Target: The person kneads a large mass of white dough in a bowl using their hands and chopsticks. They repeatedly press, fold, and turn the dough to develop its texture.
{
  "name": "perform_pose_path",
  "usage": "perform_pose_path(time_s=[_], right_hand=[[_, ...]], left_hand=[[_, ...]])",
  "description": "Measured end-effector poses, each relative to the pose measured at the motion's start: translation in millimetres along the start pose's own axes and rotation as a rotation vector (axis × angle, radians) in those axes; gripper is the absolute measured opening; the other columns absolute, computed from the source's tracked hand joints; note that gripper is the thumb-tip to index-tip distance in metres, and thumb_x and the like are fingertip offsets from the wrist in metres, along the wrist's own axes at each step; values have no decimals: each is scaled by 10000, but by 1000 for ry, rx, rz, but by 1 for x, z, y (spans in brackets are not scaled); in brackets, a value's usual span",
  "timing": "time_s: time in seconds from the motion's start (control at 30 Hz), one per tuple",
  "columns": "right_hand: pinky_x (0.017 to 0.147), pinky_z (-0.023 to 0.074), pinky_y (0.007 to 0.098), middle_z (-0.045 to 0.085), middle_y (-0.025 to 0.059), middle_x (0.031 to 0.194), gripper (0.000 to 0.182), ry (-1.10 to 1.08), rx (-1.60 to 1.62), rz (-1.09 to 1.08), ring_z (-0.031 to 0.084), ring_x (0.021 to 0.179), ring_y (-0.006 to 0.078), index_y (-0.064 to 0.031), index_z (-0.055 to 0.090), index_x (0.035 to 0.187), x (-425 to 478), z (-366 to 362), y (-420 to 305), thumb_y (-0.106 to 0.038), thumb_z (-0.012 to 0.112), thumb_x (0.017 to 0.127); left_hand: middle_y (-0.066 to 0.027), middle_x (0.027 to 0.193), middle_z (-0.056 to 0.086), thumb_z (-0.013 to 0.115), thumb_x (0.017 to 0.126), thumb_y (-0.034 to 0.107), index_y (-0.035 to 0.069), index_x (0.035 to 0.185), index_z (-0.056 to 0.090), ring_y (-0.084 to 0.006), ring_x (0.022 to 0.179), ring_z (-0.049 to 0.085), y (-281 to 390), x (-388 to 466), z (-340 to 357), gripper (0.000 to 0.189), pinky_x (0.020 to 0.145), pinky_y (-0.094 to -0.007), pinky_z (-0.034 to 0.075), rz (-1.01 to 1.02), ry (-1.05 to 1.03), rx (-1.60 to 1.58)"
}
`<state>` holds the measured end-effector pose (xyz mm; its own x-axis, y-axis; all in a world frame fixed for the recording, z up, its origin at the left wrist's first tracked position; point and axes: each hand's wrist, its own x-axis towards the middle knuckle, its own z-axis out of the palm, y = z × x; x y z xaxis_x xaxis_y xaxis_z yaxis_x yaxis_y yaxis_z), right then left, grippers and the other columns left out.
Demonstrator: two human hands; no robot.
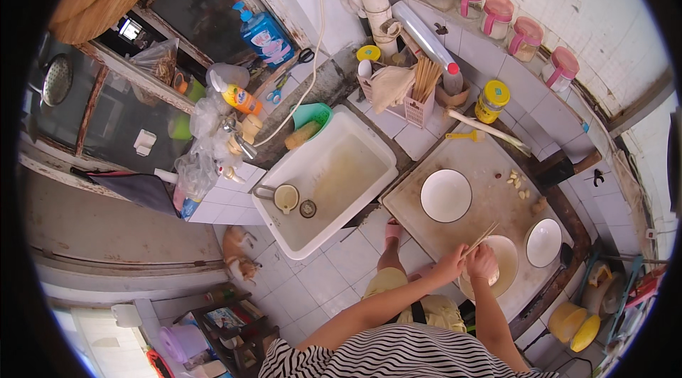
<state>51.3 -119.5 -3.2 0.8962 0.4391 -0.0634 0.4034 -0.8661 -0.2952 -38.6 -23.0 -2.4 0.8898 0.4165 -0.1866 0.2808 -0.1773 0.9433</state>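
My left hand (450, 265) grips a pair of wooden chopsticks (486, 234) over the left rim of a large bowl (509, 266). Pointing up and to the right, the sticks pass close to the fingers of my right hand (483, 262). That hand is bent over the bowl, and its fingertips are partly hidden, so its hold on the sticks is unclear. Pale, lumpy food (494, 277) shows beneath it inside the bowl. A white bowl (446, 196) stands farther back on the worktop (405, 199), and a smaller white bowl (544, 242) sits to the right.
Peeled garlic cloves (516, 181), a ginger piece (539, 206) and a yellow brush (466, 136) lie on the worktop. A cleaver (554, 169) and leek (490, 130) border it. Left is a white sink (341, 175) holding a small ladle cup (286, 198). A dog (238, 255) lies on the floor.
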Motion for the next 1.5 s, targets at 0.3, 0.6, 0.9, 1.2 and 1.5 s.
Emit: perform_pose_path(time_s=[0.3, 0.6, 0.9, 1.2, 1.5], right_hand=[[722, 450, 363, 648, 156, 784, 372, 425, 971, 665, 604, 738, 247, 4, 653, 888, 22, -26, 26, -325, 479, 863], [794, 440, 364, 638, 194, 874, 423, 415, 994, 948, 591, 842, 281, 54, 626, 938, -4, -47, 43, -311, 416, 896], [861, 446, 440, 629, 212, 937, 382, 240, 526, 684, 589, 941, 368, -5, 620, 961, 12, -19, 25, -343, 446, 931], [751, 460, 430, 608, 146, 897, 209, 386, 159, 468, 570, 845, 317, -59, 611, 923, 14, -19, -8, -235, 501, 897], [724, 463, 475, 610, 136, 830, 188, 416, 204, 550, 572, 818, 341, -63, 578, 872, 36, 13, -8, -223, 479, 888]], left_hand=[[-187, 737, 634, 510, 930, 119, -37, 1065, 384, -255, 601, 644, -13, -27, 14, 241, 452, -372, 451, -339, 60, -291], [-142, 723, 591, 621, 905, 211, -49, 1113, 425, -269, 646, 596, 44, -38, -9, 386, 594, -382, 462, -131, -27, 125], [-258, 948, 641, 500, 934, 146, -12, 1225, 480, -416, 836, 622, 40, 39, -19, 332, 720, -462, 481, 41, -192, 371], [-234, 1017, 631, 479, 933, 126, -25, 1366, 366, -290, 844, 667, 45, 7, -15, 472, 731, -368, 506, -258, -324, 21], [-160, 741, 633, 457, 956, 111, -2, 1421, 305, -200, 604, 654, 27, 4, -15, 502, 570, -318, 513, -60, -288, 42]])
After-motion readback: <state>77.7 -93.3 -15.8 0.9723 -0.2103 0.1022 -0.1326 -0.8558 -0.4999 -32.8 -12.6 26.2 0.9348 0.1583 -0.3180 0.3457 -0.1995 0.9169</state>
